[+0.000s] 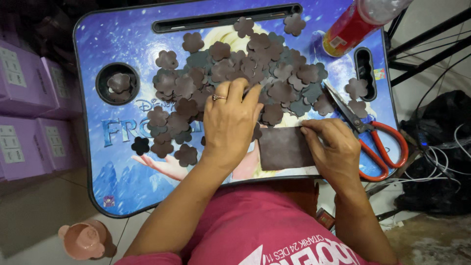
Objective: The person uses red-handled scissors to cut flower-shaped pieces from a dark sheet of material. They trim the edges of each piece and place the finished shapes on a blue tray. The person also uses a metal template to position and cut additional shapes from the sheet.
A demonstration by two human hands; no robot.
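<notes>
Far left, off the worktop (98, 44): purple boxes (24, 88) stacked; a pink cup (83, 240) on the floor below.

Worktop is a small lap table with a printed blue top. Round cup recess (117, 83) at its left holds a few brown flower cut-outs. One dark cut-out (140, 145) lies apart near the front left.

Centre: loose pile of flower cut-outs (235, 73), brown with some grey-green, overlapping and spread toward the back slot (225, 19).

Left hand (230, 122), ring on one finger, lies palm down over the near edge of the pile, fingers spread and pressing on the pieces; not gripping anything that shows.

Right hand (333, 147) pinches the right edge of a brown sheet (284, 147), lying flat on the worktop just beside the left hand, near the front edge.

Scissors (373, 137), red handles, lie just right of that hand, blades pointing back. Red bottle (353, 24) at the back right corner.

Judgement: keep the sheet flat and clear of the pile so loose pieces don't slip under; sweep gently, as the cut-outs look light and shift easily. Scissors are within reach, blades away.
</notes>
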